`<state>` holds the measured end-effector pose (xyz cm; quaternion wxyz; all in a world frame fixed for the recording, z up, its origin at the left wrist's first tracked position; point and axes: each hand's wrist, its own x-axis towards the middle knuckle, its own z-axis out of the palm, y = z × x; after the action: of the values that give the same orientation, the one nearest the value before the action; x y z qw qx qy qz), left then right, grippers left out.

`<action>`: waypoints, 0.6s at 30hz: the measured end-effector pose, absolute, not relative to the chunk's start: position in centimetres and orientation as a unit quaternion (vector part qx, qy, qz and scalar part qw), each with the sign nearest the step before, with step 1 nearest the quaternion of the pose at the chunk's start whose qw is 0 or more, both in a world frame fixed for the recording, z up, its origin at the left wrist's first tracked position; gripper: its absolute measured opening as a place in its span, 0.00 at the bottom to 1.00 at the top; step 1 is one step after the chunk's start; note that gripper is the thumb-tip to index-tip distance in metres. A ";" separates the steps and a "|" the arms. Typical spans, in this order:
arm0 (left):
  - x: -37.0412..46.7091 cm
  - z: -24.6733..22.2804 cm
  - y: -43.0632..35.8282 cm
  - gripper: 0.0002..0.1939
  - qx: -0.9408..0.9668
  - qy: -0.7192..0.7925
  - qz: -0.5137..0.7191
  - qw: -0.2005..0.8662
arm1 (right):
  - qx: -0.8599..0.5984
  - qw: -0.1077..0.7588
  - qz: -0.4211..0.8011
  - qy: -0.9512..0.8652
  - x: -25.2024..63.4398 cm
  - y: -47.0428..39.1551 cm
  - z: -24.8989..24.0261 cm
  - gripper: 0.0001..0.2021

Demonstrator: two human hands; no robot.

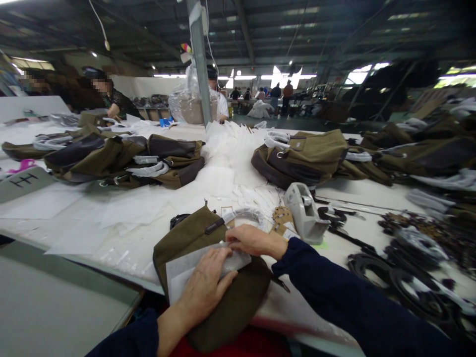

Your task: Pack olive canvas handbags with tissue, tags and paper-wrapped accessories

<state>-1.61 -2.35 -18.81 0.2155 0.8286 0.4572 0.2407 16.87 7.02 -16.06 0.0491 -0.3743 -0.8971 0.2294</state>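
An olive-green bag (193, 228) with dark trim lies at the table's front edge, its lower part hanging toward me. A sheet of white paper (178, 270) rests on its front. Stretched over the sheet, my left hand (204, 282) presses it down with fingers extended. My right hand (249, 240) is closed in a pinch at the sheet's upper right edge, just below the bag's handle (245, 213), which is wrapped in white. The right fingertips are partly hidden.
Olive bags (308, 153) lie on the right, with more bags (122, 153) on the left. White sheets (226, 153) are heaped mid-table. A grey tape dispenser (305, 213) stands beside brown cardboard tags (282, 220). Black straps (397, 277) lie at right. Another person (111, 96) sits across the table.
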 end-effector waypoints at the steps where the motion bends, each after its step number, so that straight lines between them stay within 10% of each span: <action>1: -1.7 -19.0 -2.3 0.13 0.825 0.461 0.242 0.219 | -0.382 0.072 0.225 -0.893 17.0 6.7 -15.7 0.04; 5: -1.8 -19.6 -2.1 0.17 0.814 0.468 0.249 0.237 | -0.417 0.196 0.229 -0.858 17.9 5.0 -14.2 0.08; 18: -1.4 -19.6 -2.3 0.17 0.777 0.497 0.274 0.271 | -0.400 0.114 0.413 -0.810 19.2 4.1 -16.2 0.02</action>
<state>-1.38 -2.32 -19.64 0.2714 0.7772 0.4972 0.2741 19.21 4.11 -16.24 0.1145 -0.3996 -0.8104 0.4129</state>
